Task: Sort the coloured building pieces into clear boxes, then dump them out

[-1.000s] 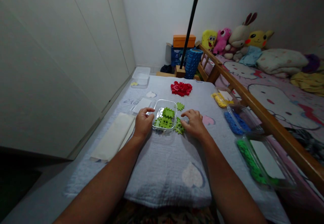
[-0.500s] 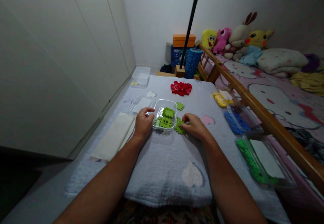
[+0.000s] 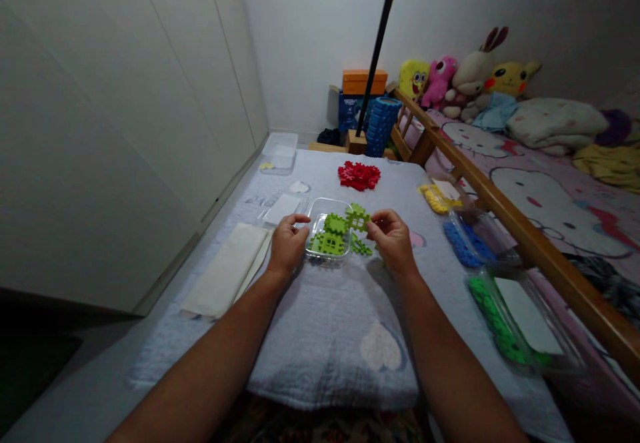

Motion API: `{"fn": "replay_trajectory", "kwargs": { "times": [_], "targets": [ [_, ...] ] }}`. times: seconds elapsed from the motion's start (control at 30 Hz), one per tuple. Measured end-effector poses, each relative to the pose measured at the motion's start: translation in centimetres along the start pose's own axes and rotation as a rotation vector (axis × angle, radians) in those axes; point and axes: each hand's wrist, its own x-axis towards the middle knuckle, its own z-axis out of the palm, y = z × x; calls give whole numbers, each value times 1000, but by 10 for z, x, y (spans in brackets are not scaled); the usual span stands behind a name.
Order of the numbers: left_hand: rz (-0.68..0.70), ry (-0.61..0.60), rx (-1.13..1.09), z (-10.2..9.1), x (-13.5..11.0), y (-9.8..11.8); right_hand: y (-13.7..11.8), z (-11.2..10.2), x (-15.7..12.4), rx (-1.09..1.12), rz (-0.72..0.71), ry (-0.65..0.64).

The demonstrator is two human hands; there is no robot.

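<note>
My right hand (image 3: 393,239) pinches a light-green interlocking building piece (image 3: 358,219) with toothed edges and a window-like cutout. It is raised beside the right rim of a clear plastic box (image 3: 345,261). Inside the box lie several more light-green pieces (image 3: 327,243). On the box's left rim, my left hand (image 3: 289,244) has its thumb and fingers closed. Loose light-green pieces (image 3: 361,245) rest on the cloth between the box and my right hand, partly hidden by the box wall.
Red pieces (image 3: 359,175) lie heaped farther back. Lidded boxes of yellow (image 3: 440,197), blue (image 3: 467,243) and green pieces (image 3: 495,319) line the right side by the wooden bed rail (image 3: 540,243). A clear lid (image 3: 283,209), folded beige cloth (image 3: 225,269) and another clear container (image 3: 279,153) stand left.
My right hand has lifted a light-green piece off the cloth and turned it upright near the box rim. The box has shifted slightly right with my left hand at it.
</note>
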Motion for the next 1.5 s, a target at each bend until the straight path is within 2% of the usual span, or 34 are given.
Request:
{"fn": "replay_trajectory", "kwargs": {
  "times": [0.17, 0.27, 0.43, 0.73, 0.97, 1.13, 1.3, 1.4, 1.5],
  "targets": [
    [-13, -50, -42, 0, -3, 4, 1, 21, -7, -289, -351, -44],
    [-10, -46, -42, 0, -3, 5, 4, 28, -7, -437, -429, -81],
    [-5, -53, -47, 2, -3, 3, 10, 33, -3, -585, -417, -98],
    [4, -61, -53, 4, -2, -1, 11, 35, -4, -660, -386, -219],
    [-7, -59, -56, 3, -4, 3, 6, 15, 0, -667, -371, -152],
    [-5, -60, -44, 2, -4, 2, 3, 9, -2, -693, -365, -131],
    [-6, -64, -34, 2, -3, 1, 7, -4, 2, -773, -270, -98],
    [-11, -58, -26, 2, -3, 1, 13, -12, 3, -893, -193, -157],
    [-16, -56, -32, 2, -3, 2, 19, -15, 0, -1028, -157, -270]
  ]
}}
